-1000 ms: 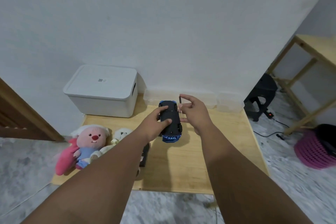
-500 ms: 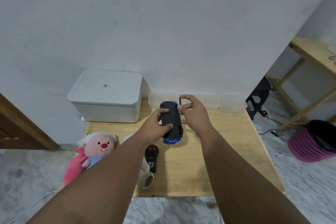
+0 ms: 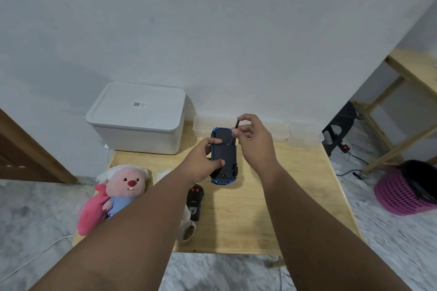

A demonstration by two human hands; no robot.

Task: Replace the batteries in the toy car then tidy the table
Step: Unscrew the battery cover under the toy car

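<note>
The blue plastic toy car [image 3: 224, 156], black underside up, is lying on the pale wooden counter [image 3: 283, 196] toward its back edge. The left hand [image 3: 203, 160] is gripping the car's left flank, fingers curled round it. The right hand [image 3: 255, 142] is pinching a thin dark screwdriver [image 3: 234, 131], its tip meeting the underside near the car's 1 o'clock corner. The tip is likely to slip from the screw if the shaft tilts, and a freed screw may roll off the counter. At 10 o'clock, the white lidded plastic box [image 3: 139, 116] is showing a small code label with no readable words. At 7 o'clock, print on the black remote control [image 3: 195, 198] is looking too small to read
</note>
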